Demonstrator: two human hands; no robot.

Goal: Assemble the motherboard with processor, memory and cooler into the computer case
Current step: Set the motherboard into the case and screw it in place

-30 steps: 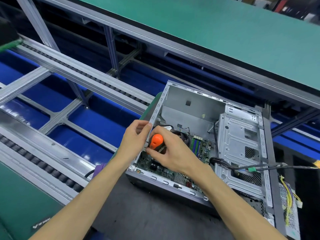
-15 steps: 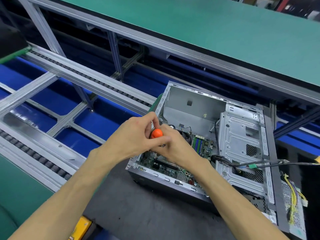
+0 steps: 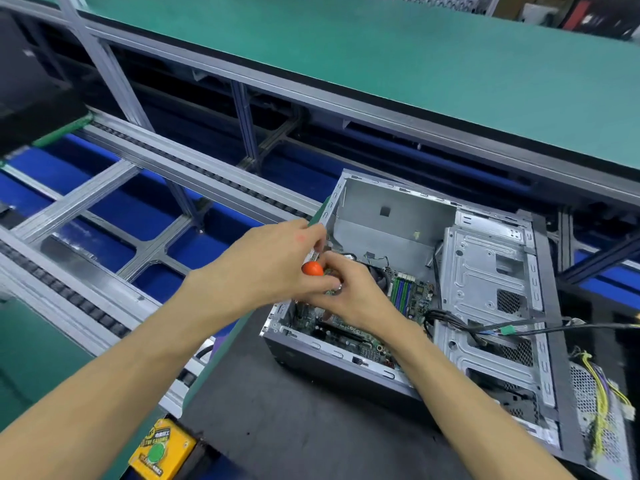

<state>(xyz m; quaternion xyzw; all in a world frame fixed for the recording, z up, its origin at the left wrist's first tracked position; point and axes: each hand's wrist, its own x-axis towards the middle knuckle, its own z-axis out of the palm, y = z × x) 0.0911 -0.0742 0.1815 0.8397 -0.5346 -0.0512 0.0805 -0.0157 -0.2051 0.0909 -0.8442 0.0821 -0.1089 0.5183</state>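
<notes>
Lying on its side with the open face up, the computer case (image 3: pixel 408 282) sits on a dark mat (image 3: pixel 294 420) on the bench. The motherboard (image 3: pixel 353 336) lies flat on the case floor, with green and blue memory sticks (image 3: pixel 401 291) standing in their slots near its far end and a dark round cooler (image 3: pixel 377 277) just beside them, partly hidden by the hands.

Both hands meet over the near left corner of the case opening. The left hand (image 3: pixel 273 268) has its fingers curled around the orange-capped handle of a screwdriver (image 3: pixel 312 269), so its grip is clenched on the tool. The right hand (image 3: pixel 349 296) reaches in from the right, its fingers curled and pinching the screwdriver lower down, near a small metal collar; this grip also grasps the tool. The tip is hidden behind the fingers, so where it touches the board cannot be told.

A silver drive cage (image 3: pixel 488 278) fills the right part of the case. Black cables (image 3: pixel 460 322) run across it from the board, one with a small green tag (image 3: pixel 508 330). Yellow wires (image 3: pixel 602 403) hang over a perforated metal box at the far right. A yellow box with a green button (image 3: pixel 161 452) sits at the bench's near edge. A roller conveyor (image 3: pixel 194 168) runs behind the case, under a green shelf top (image 3: pixel 415 64).
</notes>
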